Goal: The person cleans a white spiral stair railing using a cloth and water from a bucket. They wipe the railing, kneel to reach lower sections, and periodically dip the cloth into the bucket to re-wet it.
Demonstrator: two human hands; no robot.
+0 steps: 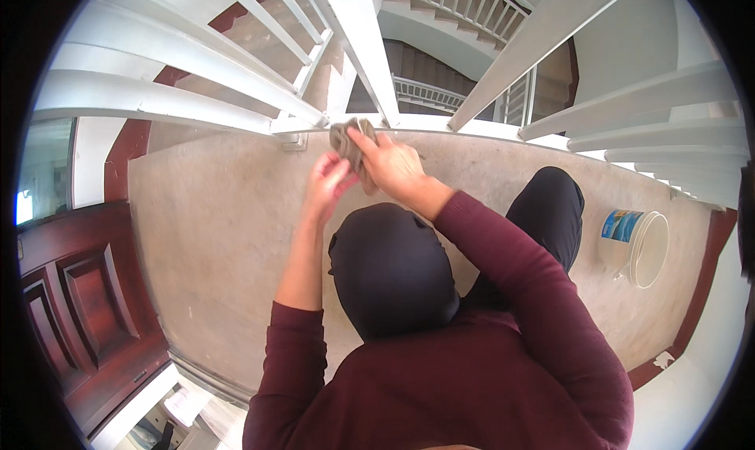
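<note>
A crumpled grey-brown cloth [349, 142] is bunched up just in front of the white bottom rail [422, 121] of a railing. My right hand [394, 165] grips it, forefinger stretched along the top and part of the cloth hanging below the palm. From the left, my left hand [328, 181] meets the cloth's near edge with bent fingers. Blur hides whether those fingers pinch the fabric. Both hands are in front of my raised knee [389, 261] in dark trousers.
White balusters [360, 43] rise close ahead, with a stairwell [424, 66] beyond them. A clear plastic bucket [634, 248] with a blue label stands on the concrete floor [206, 214] at right. An open-standing dark red panelled door [94, 302] is at left.
</note>
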